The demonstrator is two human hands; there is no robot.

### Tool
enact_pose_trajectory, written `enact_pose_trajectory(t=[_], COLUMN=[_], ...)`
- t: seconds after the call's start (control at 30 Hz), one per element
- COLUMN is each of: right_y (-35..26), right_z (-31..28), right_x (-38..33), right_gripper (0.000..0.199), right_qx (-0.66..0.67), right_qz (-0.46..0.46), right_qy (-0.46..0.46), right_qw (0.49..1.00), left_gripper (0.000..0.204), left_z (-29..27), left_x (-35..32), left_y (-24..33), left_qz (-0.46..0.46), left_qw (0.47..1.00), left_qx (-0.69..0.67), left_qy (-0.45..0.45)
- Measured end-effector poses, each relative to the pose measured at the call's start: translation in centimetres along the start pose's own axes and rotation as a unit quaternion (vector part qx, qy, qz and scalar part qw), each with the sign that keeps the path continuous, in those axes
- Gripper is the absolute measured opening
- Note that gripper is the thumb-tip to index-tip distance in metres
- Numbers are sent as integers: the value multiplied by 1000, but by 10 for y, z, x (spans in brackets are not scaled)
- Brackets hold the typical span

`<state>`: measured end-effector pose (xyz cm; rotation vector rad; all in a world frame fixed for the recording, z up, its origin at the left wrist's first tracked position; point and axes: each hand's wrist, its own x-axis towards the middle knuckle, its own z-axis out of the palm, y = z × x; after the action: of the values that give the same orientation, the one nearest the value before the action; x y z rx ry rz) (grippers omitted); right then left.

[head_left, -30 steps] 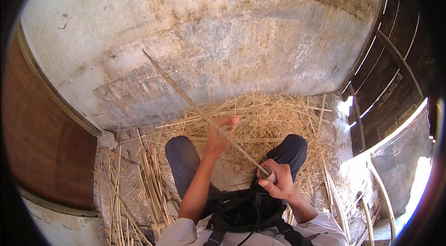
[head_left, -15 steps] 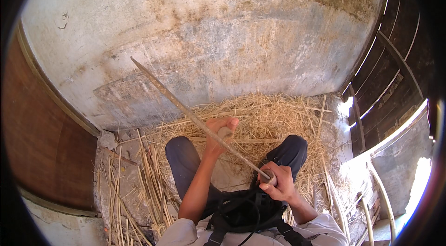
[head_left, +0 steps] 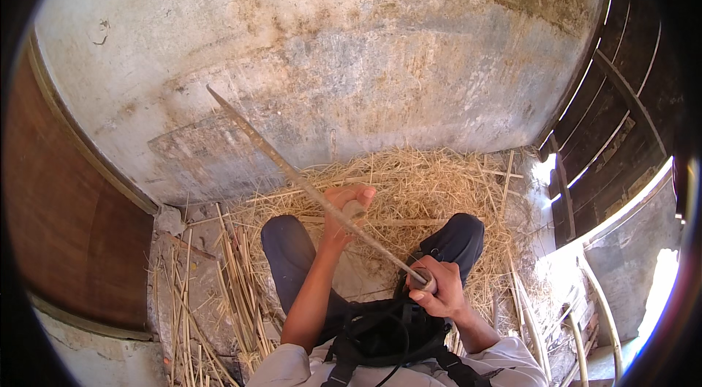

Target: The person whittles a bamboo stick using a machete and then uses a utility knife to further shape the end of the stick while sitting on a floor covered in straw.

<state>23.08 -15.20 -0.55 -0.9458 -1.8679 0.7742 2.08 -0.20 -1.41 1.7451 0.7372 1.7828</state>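
Blade, swung further toward frame's upper left, bares the pale piece my left fingers cup, my right fingers wrapped round its handle.

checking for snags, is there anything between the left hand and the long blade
Yes: a greyish rounded piece sits in the left hand, where the long blade crosses in front. Whether they touch is unclear.

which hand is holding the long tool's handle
The right hand, wrapped around the handle; the left hand is farther forward, near the tool's middle.
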Motion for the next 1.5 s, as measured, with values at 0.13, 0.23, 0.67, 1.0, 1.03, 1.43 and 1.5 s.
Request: enact_pose_trajectory(t=[0.13, 0.23, 0.67, 1.0, 1.03, 1.43, 1.5], right_y=[2, 3, 1, -8, -12, 3, -3], right_z=[0, -1, 0, -4, -5, -8, -7], right_x=[-2, -2, 0, 1, 2, 27, 32], right_gripper=[56, 50, 60, 50, 48, 26, 28], right_qx=[6, 12, 1, -19, -12, 30, 6], right_qz=[1, -7, 5, 20, 27, 198, 177], right_qy=[6, 4, -2, -14, -12, -33, -20], right_qw=[1000, 1000, 1000, 1000, 999, 979, 984], left_gripper=[50, 44, 48, 44, 43, 40, 40], left_z=[0, -5, -9, -8, 0, 6, 7], left_x=[0, -6, -7, -13, -19, -70, -71], left_y=[3, -3, -10, -14, -15, -70, -71], left_qz=[-26, -89, -71, -55, -53, -331, -326], left_qw=[1000, 996, 997, 996, 995, 943, 945], left_qx=[7, 14, 19, 65, 74, 35, 23], left_qy=[-9, -13, -21, 1, 38, 20, 27])
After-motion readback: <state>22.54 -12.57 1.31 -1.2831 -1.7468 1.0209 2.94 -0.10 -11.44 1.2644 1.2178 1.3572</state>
